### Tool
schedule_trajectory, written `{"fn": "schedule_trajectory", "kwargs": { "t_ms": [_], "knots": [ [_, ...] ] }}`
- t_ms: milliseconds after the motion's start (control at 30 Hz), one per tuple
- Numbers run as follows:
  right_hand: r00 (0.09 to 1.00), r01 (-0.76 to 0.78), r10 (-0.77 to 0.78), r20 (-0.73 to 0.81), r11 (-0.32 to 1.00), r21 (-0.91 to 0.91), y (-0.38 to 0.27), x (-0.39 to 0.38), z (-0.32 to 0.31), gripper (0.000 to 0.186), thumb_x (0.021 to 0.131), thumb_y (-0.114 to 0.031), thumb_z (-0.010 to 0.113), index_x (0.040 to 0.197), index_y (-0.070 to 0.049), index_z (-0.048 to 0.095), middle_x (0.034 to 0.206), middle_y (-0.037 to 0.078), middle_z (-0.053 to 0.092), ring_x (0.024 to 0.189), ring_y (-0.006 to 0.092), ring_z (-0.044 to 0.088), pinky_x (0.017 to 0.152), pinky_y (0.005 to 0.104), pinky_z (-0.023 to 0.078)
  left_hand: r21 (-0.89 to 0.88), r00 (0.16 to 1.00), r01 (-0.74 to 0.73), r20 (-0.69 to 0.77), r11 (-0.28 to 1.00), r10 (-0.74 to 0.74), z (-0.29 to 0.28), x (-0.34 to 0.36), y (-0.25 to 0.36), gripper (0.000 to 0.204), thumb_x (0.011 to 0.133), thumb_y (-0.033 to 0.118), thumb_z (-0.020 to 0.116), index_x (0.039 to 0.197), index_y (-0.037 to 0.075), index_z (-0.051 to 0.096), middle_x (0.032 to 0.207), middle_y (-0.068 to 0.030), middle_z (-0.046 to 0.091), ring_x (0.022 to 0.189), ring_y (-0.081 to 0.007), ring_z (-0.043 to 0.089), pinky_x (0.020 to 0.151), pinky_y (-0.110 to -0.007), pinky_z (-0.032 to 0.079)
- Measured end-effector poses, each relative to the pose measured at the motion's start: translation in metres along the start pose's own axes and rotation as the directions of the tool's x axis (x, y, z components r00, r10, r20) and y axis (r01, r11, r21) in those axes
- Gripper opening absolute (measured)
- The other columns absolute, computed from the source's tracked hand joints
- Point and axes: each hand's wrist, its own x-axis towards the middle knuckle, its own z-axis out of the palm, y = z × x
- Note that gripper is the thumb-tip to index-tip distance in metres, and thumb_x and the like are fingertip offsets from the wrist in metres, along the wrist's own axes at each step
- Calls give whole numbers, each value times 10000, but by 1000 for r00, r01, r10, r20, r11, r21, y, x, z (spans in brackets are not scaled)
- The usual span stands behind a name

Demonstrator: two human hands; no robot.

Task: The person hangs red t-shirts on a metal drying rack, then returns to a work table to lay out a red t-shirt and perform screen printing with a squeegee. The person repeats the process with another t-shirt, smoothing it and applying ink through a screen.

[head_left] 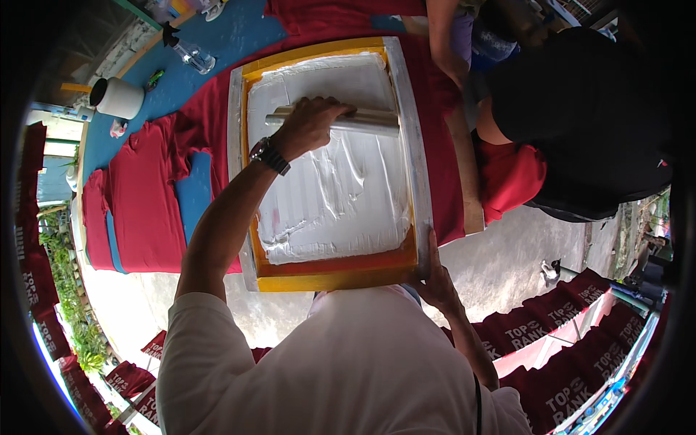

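My left hand, with a dark watch on its wrist, is wrapped round a squeegee. This long pale bar lies across the far part of a screen printing frame. White ink coats the mesh, in thick ridges and streaks on the near side of the squeegee. At the frame's near right corner, my right hand grips the edge, its thumb along the side and its other fingers partly hidden. Under the frame lies a dark red shirt, mostly covered.
More red shirts lie on the blue table to the left. A spray bottle and white pot stand beyond. A person in black is close on the right. Printed shirts hang behind; a cat is on the floor.
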Motion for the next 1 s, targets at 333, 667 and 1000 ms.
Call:
{"fn": "schedule_trajectory", "kwargs": {
  "t_ms": [333,667,1000],
  "knots": [
    [998,-55,54,40,998,17,2,-4,-2,1157,946,-368,776,1670,-94,-83,1600,322,396,1385,497,518,1133,525,466,-122,999,39,-12,992,-41,6,-171,145,559,825,-110,592,1337,106,646,1164,-82,627,1168,-274,593,1073,-454,435],
    [993,114,-117,23,988,102,9,-17,1,1104,950,-213,769,1666,-45,-54,1673,325,240,1526,447,344,1233,496,351,-240,986,157,95,958,-138,-21,-191,148,642,795,-92,557,1385,136,666,1259,-106,734,1140,-310,691,1027,-435,534],
    [998,-1,-4,59,995,96,3,-19,-4,1084,953,-223,772,1674,-84,-26,1687,296,233,1520,449,351,1212,519,381,-218,946,278,-109,936,-306,-23,-230,222,620,793,-91,559,1359,133,678,1278,-147,717,1175,-343,676,1009,-475,542]
  ]
}}
